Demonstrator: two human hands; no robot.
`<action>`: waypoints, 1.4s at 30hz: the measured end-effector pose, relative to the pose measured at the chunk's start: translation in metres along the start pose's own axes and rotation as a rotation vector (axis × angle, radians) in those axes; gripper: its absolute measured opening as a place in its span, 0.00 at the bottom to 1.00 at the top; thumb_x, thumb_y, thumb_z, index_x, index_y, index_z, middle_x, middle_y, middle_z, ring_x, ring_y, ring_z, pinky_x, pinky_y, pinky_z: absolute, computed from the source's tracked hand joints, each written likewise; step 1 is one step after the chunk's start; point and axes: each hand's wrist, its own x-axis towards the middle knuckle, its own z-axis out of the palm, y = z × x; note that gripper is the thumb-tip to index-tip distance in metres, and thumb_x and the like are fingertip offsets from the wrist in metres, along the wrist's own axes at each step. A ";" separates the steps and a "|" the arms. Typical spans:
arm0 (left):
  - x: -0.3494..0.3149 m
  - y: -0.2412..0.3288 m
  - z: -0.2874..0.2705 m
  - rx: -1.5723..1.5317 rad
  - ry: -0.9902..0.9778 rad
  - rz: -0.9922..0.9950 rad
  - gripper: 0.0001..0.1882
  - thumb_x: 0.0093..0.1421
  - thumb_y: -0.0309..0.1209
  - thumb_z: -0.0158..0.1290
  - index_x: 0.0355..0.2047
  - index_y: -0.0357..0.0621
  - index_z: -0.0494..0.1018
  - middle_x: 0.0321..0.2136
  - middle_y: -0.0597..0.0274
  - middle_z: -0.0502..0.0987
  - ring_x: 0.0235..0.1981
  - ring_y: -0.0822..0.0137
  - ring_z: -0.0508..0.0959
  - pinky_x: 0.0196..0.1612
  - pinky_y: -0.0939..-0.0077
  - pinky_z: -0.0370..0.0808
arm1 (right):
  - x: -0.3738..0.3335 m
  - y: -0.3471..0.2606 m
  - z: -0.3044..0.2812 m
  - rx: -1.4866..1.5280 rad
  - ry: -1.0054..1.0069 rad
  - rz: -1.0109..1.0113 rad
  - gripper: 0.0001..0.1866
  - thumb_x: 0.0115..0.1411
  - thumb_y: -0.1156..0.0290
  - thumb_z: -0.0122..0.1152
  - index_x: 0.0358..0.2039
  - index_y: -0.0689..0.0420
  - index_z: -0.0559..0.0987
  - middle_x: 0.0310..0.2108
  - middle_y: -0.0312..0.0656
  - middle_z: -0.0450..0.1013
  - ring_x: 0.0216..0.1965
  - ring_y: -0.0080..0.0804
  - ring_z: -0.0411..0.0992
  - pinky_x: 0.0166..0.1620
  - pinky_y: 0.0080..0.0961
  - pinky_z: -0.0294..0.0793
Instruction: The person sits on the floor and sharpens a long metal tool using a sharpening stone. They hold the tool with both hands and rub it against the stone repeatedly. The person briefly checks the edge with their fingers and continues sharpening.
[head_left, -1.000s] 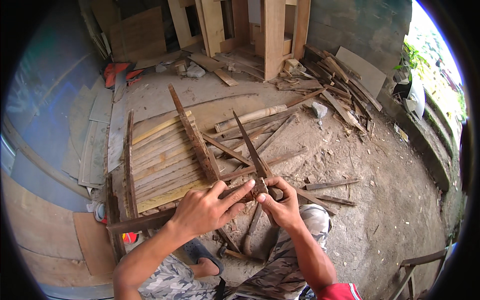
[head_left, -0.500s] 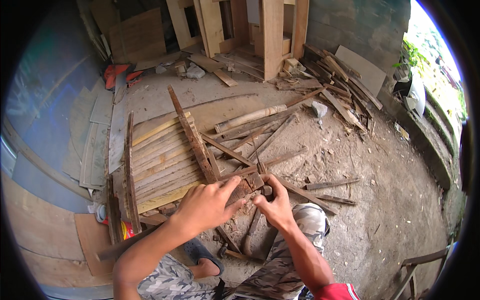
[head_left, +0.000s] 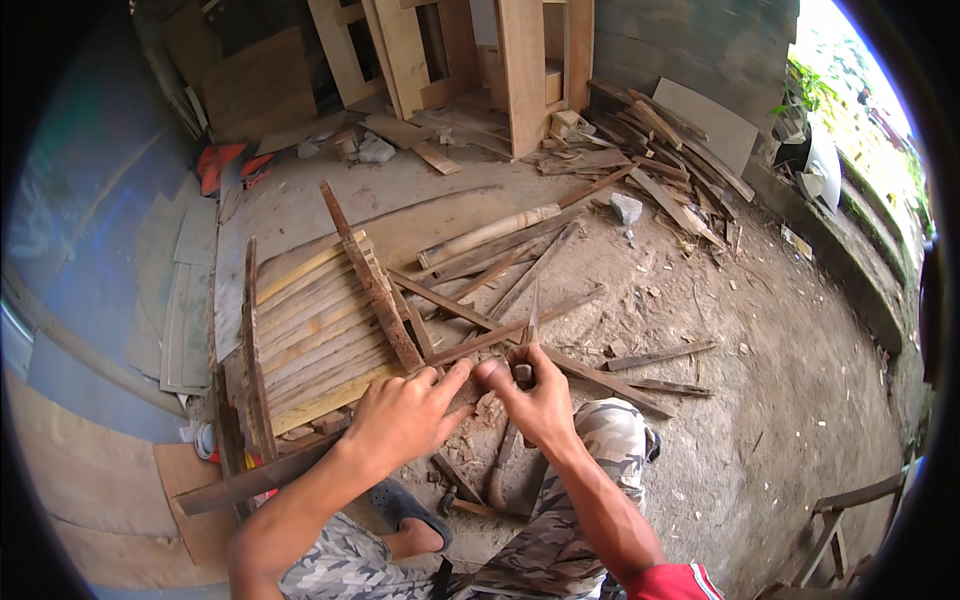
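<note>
My left hand (head_left: 408, 418) is closed over the right end of a long dark wooden strip (head_left: 255, 480). The strip runs under my left forearm, and its gripped end is hidden by my fingers. Close beside it, my right hand (head_left: 535, 395) is wrapped round a tool with a narrow, pale, pointed blade (head_left: 534, 312) aimed away from me. A blunt squarish end shows by my thumb; the exact kind is unclear. Just beyond my left hand lies a slatted wooden frame (head_left: 325, 315) with dark side rails. A wooden handle (head_left: 502, 465) rests on the ground below my hands.
Loose dark battens (head_left: 500, 335) cross the dirt floor ahead, near a round pole (head_left: 490, 236). A scrap-wood pile (head_left: 665, 150) leans by the back wall. Pale wooden framework (head_left: 540, 80) stands at the back. A small wooden stand (head_left: 835, 535) is at lower right.
The strip's end, which showed between my hands, has drawn back left out of sight. My right hand has turned, so the tool's pointed blade stands out more. The view has shifted slightly.
</note>
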 end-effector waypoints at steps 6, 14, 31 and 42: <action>0.001 -0.010 -0.007 -0.159 0.006 -0.079 0.30 0.64 0.50 0.53 0.59 0.44 0.69 0.34 0.42 0.81 0.33 0.41 0.82 0.37 0.52 0.80 | 0.009 0.008 -0.016 0.209 0.112 0.053 0.21 0.64 0.54 0.62 0.39 0.62 0.76 0.21 0.34 0.71 0.21 0.16 0.65 0.26 0.19 0.66; 0.001 -0.063 -0.001 -0.570 -0.235 -0.286 0.35 0.67 0.58 0.43 0.63 0.46 0.66 0.51 0.39 0.76 0.53 0.42 0.75 0.58 0.57 0.70 | -0.002 0.016 -0.010 0.204 0.082 -0.240 0.15 0.62 0.70 0.66 0.46 0.60 0.75 0.23 0.26 0.67 0.23 0.12 0.62 0.26 0.14 0.62; 0.045 -0.098 0.017 -0.251 -0.230 -0.452 0.39 0.58 0.67 0.48 0.29 0.35 0.76 0.21 0.42 0.77 0.29 0.43 0.80 0.38 0.53 0.76 | -0.006 0.019 -0.010 0.050 -0.051 -0.237 0.17 0.61 0.74 0.62 0.51 0.57 0.76 0.24 0.42 0.77 0.25 0.20 0.74 0.31 0.22 0.72; 0.055 -0.163 0.085 -0.125 -0.064 -0.293 0.49 0.50 0.78 0.46 0.10 0.35 0.72 0.06 0.51 0.69 0.12 0.59 0.75 0.25 0.58 0.78 | -0.020 0.032 -0.023 -0.045 -0.124 -0.205 0.31 0.60 0.72 0.64 0.63 0.56 0.67 0.32 0.45 0.80 0.33 0.32 0.80 0.41 0.27 0.76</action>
